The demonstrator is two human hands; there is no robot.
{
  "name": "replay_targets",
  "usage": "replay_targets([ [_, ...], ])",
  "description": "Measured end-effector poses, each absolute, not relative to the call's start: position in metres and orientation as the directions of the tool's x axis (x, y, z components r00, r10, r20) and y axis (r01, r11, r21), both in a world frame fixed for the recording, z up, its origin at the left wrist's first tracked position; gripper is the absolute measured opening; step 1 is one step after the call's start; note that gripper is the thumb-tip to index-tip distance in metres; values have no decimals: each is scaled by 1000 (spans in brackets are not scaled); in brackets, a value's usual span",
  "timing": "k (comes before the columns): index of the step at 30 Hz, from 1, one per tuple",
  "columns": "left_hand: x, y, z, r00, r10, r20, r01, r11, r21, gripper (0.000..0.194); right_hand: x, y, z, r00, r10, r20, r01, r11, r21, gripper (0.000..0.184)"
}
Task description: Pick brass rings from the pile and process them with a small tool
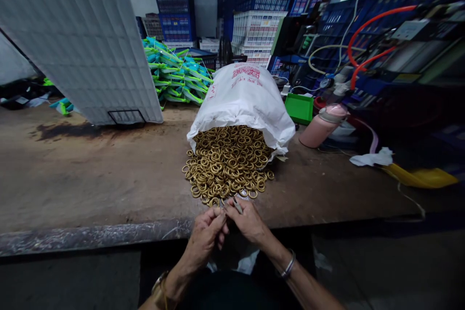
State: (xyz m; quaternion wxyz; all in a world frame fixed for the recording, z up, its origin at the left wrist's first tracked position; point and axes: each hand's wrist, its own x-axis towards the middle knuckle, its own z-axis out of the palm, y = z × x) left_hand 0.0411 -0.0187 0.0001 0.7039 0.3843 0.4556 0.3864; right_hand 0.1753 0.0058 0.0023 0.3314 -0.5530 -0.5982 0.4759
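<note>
A heap of brass-coloured rings spills from the mouth of a white woven sack lying on the workbench. My left hand is closed in a pinch at the near edge of the heap; what sits between its fingertips is too small to make out. Close against it, my right hand is curled around a small grey metal tool, whose kind I cannot tell. The fingertips of both hands meet just over the bench's front edge.
A grey ribbed panel stands on the left of the bench. Behind it lie green and turquoise pieces. To the right are a green tray, a pink bottle and a yellow item. Stacked crates fill the back.
</note>
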Motion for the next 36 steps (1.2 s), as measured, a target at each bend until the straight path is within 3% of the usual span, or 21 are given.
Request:
replay_targets([
  [7, 41, -21, 5, 301, 897, -324, -207, 393, 896, 30, 176, 7, -1, -199, 965, -168, 221, -123, -968, 27],
  [11, 41, -20, 4, 273, 896, -349, -176, 403, 898, 32, 182, 2, -6, -148, 987, -55, 477, 23, -879, 20],
  [14, 42, -19, 6, 248, 901, -357, -167, 403, 900, 33, 186, -5, -7, -270, 963, -26, 635, 157, -757, 10],
  [20, 44, -19, 10, 202, 898, -391, -133, 420, 897, 30, 188, -10, -6, -338, 939, -62, 793, 248, -557, 22],
  [26, 41, -18, 7, 208, 919, -335, -94, 360, 928, 28, 179, -10, -6, -253, 959, -128, 889, 178, -422, 25],
  [32, 30, -30, 10, 311, 885, -346, -153, 406, 901, 25, 185, 3, -10, -98, 987, -127, 945, 52, -323, 24],
  [36, 17, -39, 5, 340, 854, -393, -289, 492, 821, 22, 198, 9, -11, -49, 996, -72, 940, 22, -341, 22],
])
